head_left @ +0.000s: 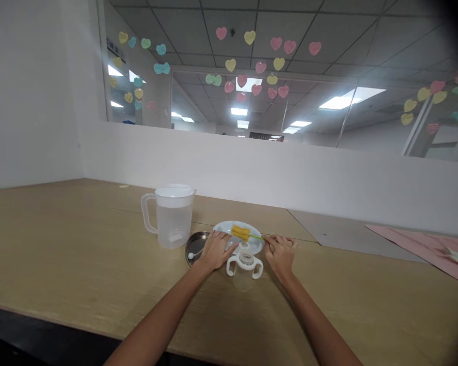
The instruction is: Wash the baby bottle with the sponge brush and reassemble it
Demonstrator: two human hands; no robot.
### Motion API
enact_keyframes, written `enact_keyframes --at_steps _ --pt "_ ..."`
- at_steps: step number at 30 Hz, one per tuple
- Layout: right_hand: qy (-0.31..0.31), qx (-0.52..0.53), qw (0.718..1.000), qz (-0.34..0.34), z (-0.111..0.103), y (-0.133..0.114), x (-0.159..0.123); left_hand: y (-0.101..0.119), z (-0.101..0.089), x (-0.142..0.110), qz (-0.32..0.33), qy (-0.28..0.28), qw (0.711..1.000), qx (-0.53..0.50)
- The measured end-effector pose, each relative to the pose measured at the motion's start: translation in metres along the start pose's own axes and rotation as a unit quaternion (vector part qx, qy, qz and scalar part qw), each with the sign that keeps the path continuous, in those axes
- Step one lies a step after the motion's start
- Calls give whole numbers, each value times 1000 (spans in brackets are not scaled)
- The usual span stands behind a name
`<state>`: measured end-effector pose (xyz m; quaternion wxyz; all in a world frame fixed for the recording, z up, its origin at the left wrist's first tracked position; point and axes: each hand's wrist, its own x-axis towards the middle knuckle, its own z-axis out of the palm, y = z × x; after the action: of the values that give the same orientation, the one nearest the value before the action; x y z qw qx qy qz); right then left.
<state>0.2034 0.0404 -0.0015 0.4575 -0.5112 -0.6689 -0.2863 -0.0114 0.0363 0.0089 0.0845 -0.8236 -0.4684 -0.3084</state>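
My right hand (pixel 281 254) pinches the green handle of a yellow sponge bottle brush (pixel 240 233), whose head lies over a white oval plate (pixel 222 224). At the plate's near left side, my left hand (pixel 216 250) has its thumb and fingers around a clear dome-shaped plastic piece (pixel 232 241), partly hidden. Between the hands stands a clear baby bottle (pixel 243 280) with two white handles and an uncovered mouth. Just behind its mouth is a small whitish ring-like part (pixel 245 245). Partly under my left hand, a round metal dish (pixel 197 242) holds a thin straw with a white weighted end (pixel 191 255).
A lidded translucent pitcher (pixel 174 221) stands left of the dish, its handle facing left. On the right lie a grey mat (pixel 328 236) and a pink cloth (pixel 416 246). A white wall (pixel 232 162) with a window above borders the wooden table (pixel 80 254).
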Motion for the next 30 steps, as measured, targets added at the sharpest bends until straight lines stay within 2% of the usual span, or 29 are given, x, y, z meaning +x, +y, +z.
enact_keyframes --at_steps 9,18,27,30 --pt "4 -9 1000 9 -3 -2 2 -5 5 2 -77 32 993 -85" --pt "7 3 1000 25 -5 -1 3 -8 4 3 -68 42 988 -134" --pt "88 34 995 16 -6 3 1 -7 6 3 -83 68 980 -169" --pt "97 36 995 -17 -9 0 2 -8 7 3 -75 70 981 -164"
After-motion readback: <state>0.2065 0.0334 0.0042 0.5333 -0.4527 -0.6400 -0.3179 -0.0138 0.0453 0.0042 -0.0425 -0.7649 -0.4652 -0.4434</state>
